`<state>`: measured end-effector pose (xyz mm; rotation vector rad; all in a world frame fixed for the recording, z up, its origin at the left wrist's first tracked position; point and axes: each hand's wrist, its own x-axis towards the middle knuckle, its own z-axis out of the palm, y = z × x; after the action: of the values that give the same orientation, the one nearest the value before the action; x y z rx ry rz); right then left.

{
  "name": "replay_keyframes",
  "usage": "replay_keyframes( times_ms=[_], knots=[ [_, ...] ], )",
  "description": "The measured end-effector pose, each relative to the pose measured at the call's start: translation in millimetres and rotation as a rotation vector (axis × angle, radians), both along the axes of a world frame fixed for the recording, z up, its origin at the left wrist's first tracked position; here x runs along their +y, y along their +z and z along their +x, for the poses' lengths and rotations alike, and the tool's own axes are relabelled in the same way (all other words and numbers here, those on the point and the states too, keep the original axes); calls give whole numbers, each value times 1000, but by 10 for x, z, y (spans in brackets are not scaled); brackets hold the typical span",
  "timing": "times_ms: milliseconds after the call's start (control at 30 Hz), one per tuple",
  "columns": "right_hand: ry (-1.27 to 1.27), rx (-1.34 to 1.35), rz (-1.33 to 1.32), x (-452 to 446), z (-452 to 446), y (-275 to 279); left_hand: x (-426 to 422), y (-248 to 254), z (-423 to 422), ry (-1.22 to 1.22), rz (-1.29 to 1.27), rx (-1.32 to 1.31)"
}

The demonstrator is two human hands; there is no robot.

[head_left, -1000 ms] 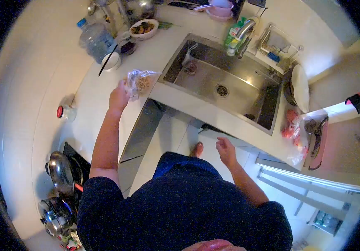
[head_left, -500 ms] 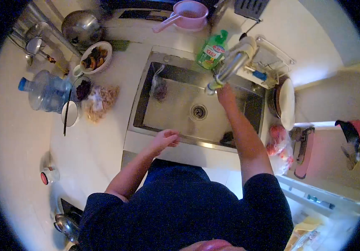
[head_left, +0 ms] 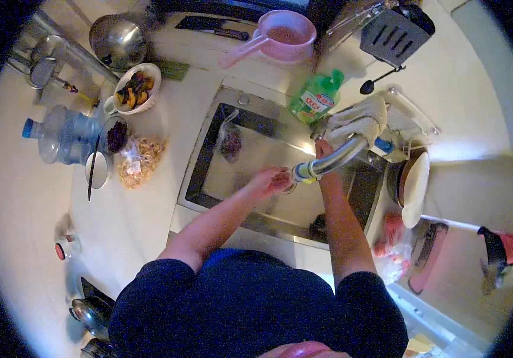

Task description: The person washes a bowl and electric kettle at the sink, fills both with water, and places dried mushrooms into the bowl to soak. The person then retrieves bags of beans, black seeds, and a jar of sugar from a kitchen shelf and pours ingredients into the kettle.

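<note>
In the head view, I see the left hand (head_left: 271,181) at the mouth of the tap (head_left: 347,153), over the sink (head_left: 250,161), seemingly placed there to meet the flow; I can't make out any water. Its fingers look bent, but how wide they stand I can't tell. The right hand (head_left: 323,147) reaches in behind the spout, likely to work the handle; whether its fingers grip anything is hidden. The tap itself is shiny, curved metal with a pale collar at its mouth, a rumpled cloth (head_left: 360,119) just beside it.
</note>
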<state>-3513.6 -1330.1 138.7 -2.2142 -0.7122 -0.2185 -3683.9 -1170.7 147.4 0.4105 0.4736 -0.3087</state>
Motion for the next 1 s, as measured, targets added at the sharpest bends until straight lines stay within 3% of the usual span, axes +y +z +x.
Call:
replay_keyframes(
  times_ms=[33,67,100,167,233,267,300,333,367,433,467,600,633,667,700,733,767,867,967,1000],
  knots=[
    [30,-156,29,19,33,-69,-85,-243,114,-27,-30,-43],
    [117,-125,77,-20,126,-213,-156,-366,201,-66,-111,-158],
    [33,-73,97,-71,194,-441,-234,-454,297,-106,-191,-276],
    [-110,88,144,-145,245,-720,-311,-536,434,-127,-48,-462],
    [-99,374,378,-166,101,-659,-441,-585,442,-86,386,-572],
    [-12,538,609,-152,-43,-621,-506,-608,434,-66,605,-617],
    [237,757,1029,-111,-247,-600,-562,-632,423,-46,829,-653],
    [580,983,1380,14,-428,-562,-559,-663,417,7,765,-531],
    [904,1202,1553,141,-611,-547,-561,-702,408,71,696,-411],
    [912,1196,1293,380,-836,-509,-569,-772,353,257,-74,91],
    [772,1122,1029,478,-876,-524,-439,-755,333,218,-319,128],
    [192,653,33,700,-1009,-522,-279,-642,153,157,-439,-5],
    [106,647,-89,686,-985,-421,-318,-268,166,157,-365,-14],
    [27,647,-214,680,-962,-303,-392,-253,210,191,-329,-8],
    [14,786,-219,688,-836,42,-470,-263,254,225,-292,-1],
    [-6,927,-222,665,-771,232,-620,-630,305,293,-292,25],
    [37,802,-73,638,-866,189,-746,-830,356,351,-295,50],
    [25,607,131,469,-1295,129,-382,-307,302,315,-176,62],
    [-53,808,56,350,-1457,646,-442,-1110,388,-19,-434,-281],
    [-4,812,103,398,-1410,834,-472,-1072,361,54,-400,-247]
  ],
)
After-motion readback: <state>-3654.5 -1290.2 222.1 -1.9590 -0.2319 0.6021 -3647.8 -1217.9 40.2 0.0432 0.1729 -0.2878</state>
